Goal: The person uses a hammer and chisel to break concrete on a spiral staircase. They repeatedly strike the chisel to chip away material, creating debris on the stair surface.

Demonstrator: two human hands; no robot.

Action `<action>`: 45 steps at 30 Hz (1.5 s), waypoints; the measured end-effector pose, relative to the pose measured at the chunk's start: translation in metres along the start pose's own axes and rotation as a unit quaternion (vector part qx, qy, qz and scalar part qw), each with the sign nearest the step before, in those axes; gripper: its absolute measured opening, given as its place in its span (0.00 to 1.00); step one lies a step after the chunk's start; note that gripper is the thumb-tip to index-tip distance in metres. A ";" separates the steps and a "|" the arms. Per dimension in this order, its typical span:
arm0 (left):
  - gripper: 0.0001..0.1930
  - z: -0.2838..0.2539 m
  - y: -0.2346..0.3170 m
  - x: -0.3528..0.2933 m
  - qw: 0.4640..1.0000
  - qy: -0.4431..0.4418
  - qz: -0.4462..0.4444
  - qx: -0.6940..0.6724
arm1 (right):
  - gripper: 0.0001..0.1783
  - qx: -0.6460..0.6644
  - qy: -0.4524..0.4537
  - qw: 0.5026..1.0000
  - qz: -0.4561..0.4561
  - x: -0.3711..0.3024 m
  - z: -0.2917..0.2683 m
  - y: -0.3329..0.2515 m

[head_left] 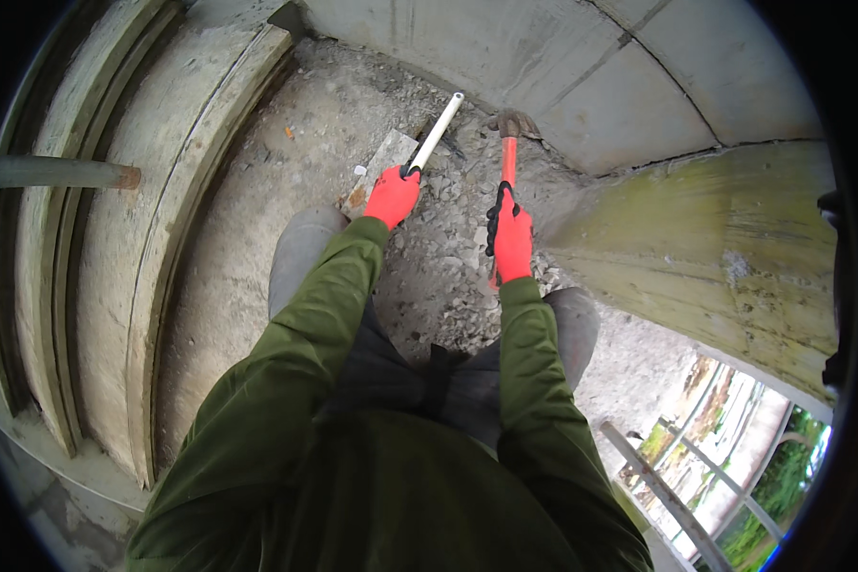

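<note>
My left hand [393, 197], in a red glove with black palm, is closed around a white pipe [439, 130]. The pipe slants away to the upper right, and its far end looks hollow. To the right, my right hand [513, 232] wears a matching glove and grips a hammer [510, 162] by its red handle. The hammer's dirty brown head [515, 123] lies at the far end, close to the foot of the concrete wall. Below both tools spreads broken grey rubble [453, 224]. A flat pale slab [389, 153] lies beside my left hand.
A grey concrete wall [582, 76] rises ahead, and a stained yellowish panel [715, 243] slopes along the right. Wooden ribs [195, 181] line the left side, with a pipe [62, 173] jutting across them. Metal railings [667, 496] stand at the lower right.
</note>
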State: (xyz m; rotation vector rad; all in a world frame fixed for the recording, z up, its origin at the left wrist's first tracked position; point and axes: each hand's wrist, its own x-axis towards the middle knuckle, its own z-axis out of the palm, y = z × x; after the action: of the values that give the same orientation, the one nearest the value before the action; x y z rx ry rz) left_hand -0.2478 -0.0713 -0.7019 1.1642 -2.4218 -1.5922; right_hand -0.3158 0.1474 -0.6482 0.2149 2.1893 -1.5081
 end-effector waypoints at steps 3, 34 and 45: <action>0.17 0.002 0.003 -0.011 0.999 0.022 0.006 0.033 | 0.26 0.012 -0.010 0.999 -0.035 -0.007 -0.001 -0.033; 0.20 0.001 0.013 -0.004 0.995 -0.010 -0.018 0.101 | 0.27 -0.266 0.022 0.957 -0.110 0.052 0.039 -0.051; 0.20 -0.004 0.004 0.002 0.996 -0.021 -0.006 0.088 | 0.31 -0.084 0.034 0.967 -0.239 0.025 0.038 -0.075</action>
State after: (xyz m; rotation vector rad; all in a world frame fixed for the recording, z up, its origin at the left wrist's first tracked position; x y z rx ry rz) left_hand -0.2498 -0.0745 -0.6976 1.1834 -2.6333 -1.4443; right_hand -0.3552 0.0806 -0.6074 -0.3487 2.5317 -1.5525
